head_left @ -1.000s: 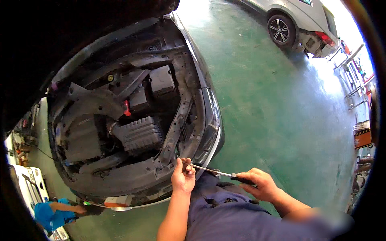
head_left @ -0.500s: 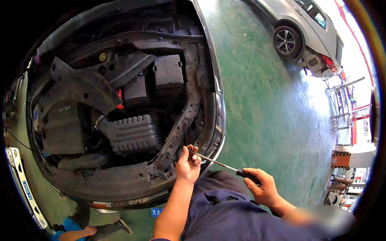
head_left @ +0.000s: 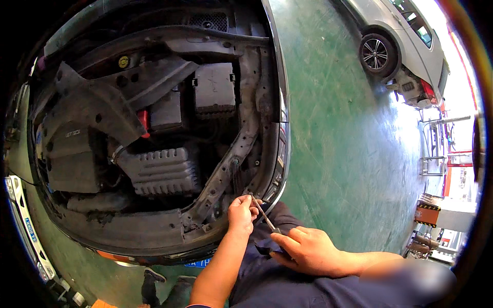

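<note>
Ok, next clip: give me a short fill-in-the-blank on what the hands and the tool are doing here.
1. The right hand grips the screwdriver by its ____ end.
2. The left hand pinches the screwdriver's ____ at the car's front frame.
3. The floor is painted ____.

Missing: handle; tip; green

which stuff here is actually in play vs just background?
In play:
left hand, pinching the screwdriver shaft at the car's front frame rail
right hand, gripping the handle
screwdriver

Background:
grey engine cover
black fuse box
parked silver car
green floor
another person's shoes below the bumper
</note>
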Tool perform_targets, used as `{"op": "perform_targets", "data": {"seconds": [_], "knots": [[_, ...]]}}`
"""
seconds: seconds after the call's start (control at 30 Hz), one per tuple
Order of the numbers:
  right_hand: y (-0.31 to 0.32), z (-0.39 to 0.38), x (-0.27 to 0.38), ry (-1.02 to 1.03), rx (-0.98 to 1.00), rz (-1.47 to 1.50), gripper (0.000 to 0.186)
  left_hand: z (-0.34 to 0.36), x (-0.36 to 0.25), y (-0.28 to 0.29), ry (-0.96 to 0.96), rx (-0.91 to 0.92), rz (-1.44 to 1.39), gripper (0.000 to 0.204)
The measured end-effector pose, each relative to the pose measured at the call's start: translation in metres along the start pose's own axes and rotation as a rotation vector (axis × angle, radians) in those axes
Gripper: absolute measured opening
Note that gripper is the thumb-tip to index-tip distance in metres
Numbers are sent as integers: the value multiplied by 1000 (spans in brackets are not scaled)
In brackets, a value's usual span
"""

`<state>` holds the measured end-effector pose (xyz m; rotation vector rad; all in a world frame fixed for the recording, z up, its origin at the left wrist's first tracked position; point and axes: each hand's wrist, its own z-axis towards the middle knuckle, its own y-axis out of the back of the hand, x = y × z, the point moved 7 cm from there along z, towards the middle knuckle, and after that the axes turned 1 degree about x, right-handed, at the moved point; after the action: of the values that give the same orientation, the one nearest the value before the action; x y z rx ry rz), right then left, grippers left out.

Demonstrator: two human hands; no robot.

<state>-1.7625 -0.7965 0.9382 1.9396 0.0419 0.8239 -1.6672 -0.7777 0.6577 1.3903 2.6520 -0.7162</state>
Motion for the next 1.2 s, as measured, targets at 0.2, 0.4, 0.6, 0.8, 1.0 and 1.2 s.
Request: {"op": "perform_targets", "data": {"seconds": [0.2, 0.4, 0.6, 0.8, 1.0, 1.2], "knots": [[7, 20, -10, 17, 5, 28, 33, 3, 3, -2, -28, -17, -23, 11], [8, 30, -14, 33, 22, 18, 34, 2, 5, -3, -89, -20, -70, 15], [8, 43, -20, -59, 57, 38, 37, -8, 10, -3, -124, -26, -105, 16], [16, 51, -26, -166, -37, 122, 36, -25, 16, -14, 68, 161, -485, 23], [25, 50, -24, -246, 30, 49, 44, -38, 11, -54, 192, 501, -704, 28], [35, 42, -5, -17, -17, -37, 43, -39, 20, -52, 198, 347, -679, 28]]}}
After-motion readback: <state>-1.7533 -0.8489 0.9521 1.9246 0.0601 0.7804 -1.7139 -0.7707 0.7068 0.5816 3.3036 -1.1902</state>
